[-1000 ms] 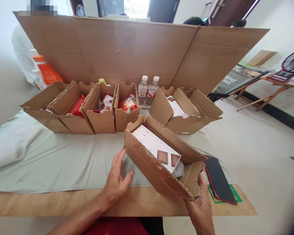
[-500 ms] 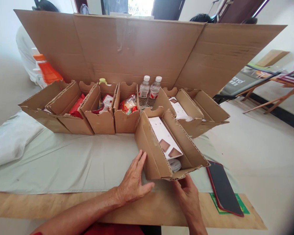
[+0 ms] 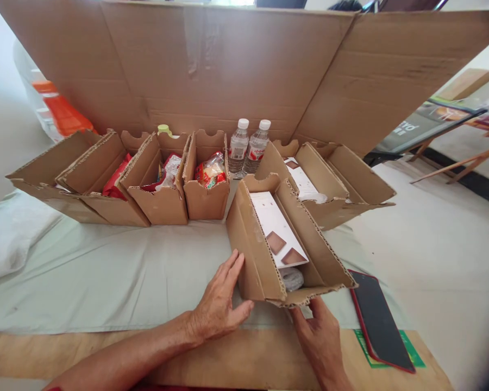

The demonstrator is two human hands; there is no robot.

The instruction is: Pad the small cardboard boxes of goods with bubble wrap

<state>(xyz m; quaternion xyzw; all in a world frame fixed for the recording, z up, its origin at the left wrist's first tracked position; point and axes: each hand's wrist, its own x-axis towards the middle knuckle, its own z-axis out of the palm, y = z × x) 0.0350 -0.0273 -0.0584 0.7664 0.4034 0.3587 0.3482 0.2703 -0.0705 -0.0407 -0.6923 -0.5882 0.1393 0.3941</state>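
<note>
Head view | left hand (image 3: 220,307), right hand (image 3: 320,339) flat against corrugated cardboard box (image 3: 250,252)

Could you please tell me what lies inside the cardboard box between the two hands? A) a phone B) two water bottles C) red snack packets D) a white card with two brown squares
D: the cardboard box that the left hand touches holds a white card bearing two brown squares.

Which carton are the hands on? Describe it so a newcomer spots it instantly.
Start at the big cardboard sheet standing behind a row of open cartons. The carton sits forward of that row, left hand on its side, right hand at its near end. Only it holds a white card with two brown squares.
</note>
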